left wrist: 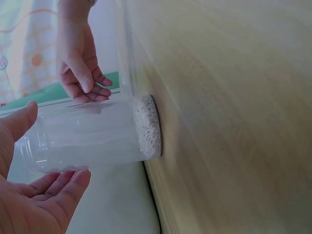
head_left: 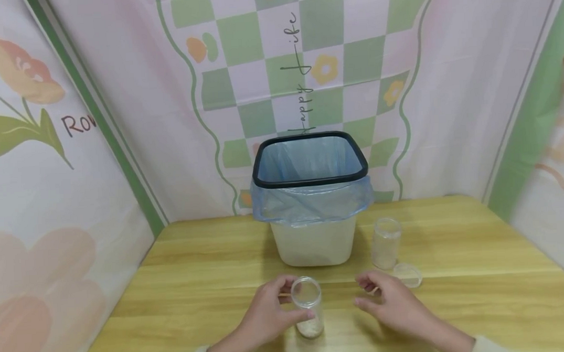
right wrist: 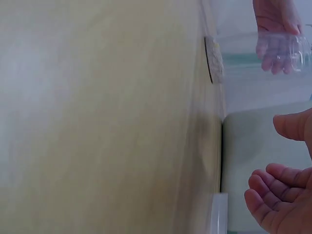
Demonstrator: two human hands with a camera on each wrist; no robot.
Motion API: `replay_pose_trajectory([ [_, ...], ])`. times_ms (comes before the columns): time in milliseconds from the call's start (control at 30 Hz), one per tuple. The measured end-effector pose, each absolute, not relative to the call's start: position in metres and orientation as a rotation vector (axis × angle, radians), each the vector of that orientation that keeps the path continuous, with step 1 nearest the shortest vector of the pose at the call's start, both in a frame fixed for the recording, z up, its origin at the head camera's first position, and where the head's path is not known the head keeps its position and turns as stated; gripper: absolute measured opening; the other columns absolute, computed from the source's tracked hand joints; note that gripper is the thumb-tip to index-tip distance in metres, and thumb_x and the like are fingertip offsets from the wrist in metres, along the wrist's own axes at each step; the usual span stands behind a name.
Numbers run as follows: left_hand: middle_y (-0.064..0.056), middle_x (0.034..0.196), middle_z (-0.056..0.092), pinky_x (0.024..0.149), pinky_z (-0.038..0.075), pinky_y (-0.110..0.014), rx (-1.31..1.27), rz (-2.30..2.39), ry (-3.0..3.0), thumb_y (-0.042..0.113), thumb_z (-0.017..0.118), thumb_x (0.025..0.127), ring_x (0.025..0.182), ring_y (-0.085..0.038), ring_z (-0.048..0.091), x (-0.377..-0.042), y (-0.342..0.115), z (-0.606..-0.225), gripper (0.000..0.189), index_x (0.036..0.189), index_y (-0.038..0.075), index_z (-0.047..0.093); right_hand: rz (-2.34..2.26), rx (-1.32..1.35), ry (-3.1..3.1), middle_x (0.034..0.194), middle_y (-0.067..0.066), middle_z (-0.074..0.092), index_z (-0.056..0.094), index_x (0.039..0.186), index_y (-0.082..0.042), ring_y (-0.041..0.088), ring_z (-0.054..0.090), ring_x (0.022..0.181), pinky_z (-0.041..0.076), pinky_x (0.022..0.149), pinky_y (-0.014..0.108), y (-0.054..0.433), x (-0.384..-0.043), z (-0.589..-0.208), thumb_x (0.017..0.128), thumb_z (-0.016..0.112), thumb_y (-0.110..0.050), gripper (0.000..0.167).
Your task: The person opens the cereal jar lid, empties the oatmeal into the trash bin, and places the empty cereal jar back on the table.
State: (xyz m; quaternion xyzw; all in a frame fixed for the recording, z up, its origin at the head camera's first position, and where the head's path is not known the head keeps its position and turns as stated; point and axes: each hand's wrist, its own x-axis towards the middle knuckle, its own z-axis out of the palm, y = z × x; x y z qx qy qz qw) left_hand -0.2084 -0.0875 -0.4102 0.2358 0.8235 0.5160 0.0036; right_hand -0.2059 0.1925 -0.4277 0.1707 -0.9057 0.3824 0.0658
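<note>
A clear jar [head_left: 308, 296] stands upright on the wooden table, with a shallow layer of white, rice-like grains [left wrist: 147, 126] at its bottom. Its top is uncovered. My left hand [head_left: 268, 314] holds it by the upper part, the thumb on the near side and the fingers round the far side. To the right, apart from the jar, my right hand [head_left: 395, 301] hovers over the table with loosely bent fingers and nothing in it. Just beyond that hand lie a clear round lid [head_left: 409, 276] and a second clear jar [head_left: 386, 245], standing upright.
A whitish bin [head_left: 315, 244] stands behind the hands, lined with a blue plastic bag [head_left: 311, 202] under a black rim [head_left: 310, 183]. Patterned cloth [head_left: 240, 83] hangs behind and on both sides of the table [head_left: 192, 285].
</note>
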Motion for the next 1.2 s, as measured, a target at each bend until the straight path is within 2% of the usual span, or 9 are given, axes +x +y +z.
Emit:
replay_pose_trajectory([
  [267,-0.005,0.106,0.066,0.083,0.052,-0.021,0.710,1.619,2.568,0.031,0.087,0.071,0.098,-0.021,0.064,-0.208,-0.088,-0.409,0.058,0.116,0.003,0.062,1.152,0.604,-2.721,0.102,0.001,0.063,0.062,0.115,-0.001,0.018,0.058,0.094,0.052,0.080,0.033,0.176,-0.202,-0.433,0.083,0.076,-0.035,0.048],
  [467,-0.007,0.106,0.067,0.080,0.053,-0.021,0.700,1.675,2.540,0.028,0.088,0.071,0.099,-0.025,0.065,-0.208,-0.086,-0.409,0.055,0.113,0.001,0.063,1.154,0.663,-2.703,0.103,0.000,0.064,0.062,0.115,-0.003,0.019,0.058,0.093,0.053,0.080,0.034,0.172,-0.201,-0.433,0.084,0.074,-0.037,0.047],
  [633,-0.005,0.104,0.067,0.080,0.055,-0.025,0.690,1.752,2.511,0.024,0.088,0.071,0.097,-0.022,0.065,-0.208,-0.086,-0.411,0.052,0.112,0.000,0.064,1.101,0.661,-2.697,0.104,0.000,0.064,0.064,0.114,-0.006,0.018,0.058,0.094,0.053,0.081,0.037,0.170,-0.200,-0.429,0.085,0.074,-0.038,0.045],
  [800,-0.009,0.105,0.067,0.080,0.055,-0.026,0.636,1.830,2.442,0.018,0.087,0.072,0.099,-0.023,0.066,-0.209,-0.086,-0.412,0.050,0.112,0.000,0.064,1.069,0.671,-2.690,0.107,0.000,0.064,0.064,0.114,-0.009,0.017,0.058,0.097,0.053,0.084,0.042,0.169,-0.201,-0.425,0.085,0.074,-0.039,0.043],
  [1033,-0.013,0.109,0.064,0.083,0.054,-0.026,0.586,1.908,2.332,0.011,0.084,0.075,0.105,-0.025,0.063,-0.209,-0.085,-0.412,0.049,0.115,-0.005,0.061,1.059,0.766,-2.685,0.113,0.001,0.064,0.062,0.117,-0.011,0.020,0.058,0.103,0.051,0.087,0.047,0.169,-0.202,-0.417,0.085,0.072,-0.043,0.046],
  [1200,-0.010,0.109,0.064,0.084,0.054,-0.027,0.581,1.948,2.274,0.009,0.080,0.077,0.107,-0.026,0.062,-0.209,-0.085,-0.414,0.042,0.113,-0.003,0.061,1.043,0.846,-2.673,0.116,0.001,0.065,0.062,0.119,-0.010,0.024,0.060,0.105,0.050,0.087,0.050,0.165,-0.203,-0.412,0.083,0.072,-0.047,0.052],
])
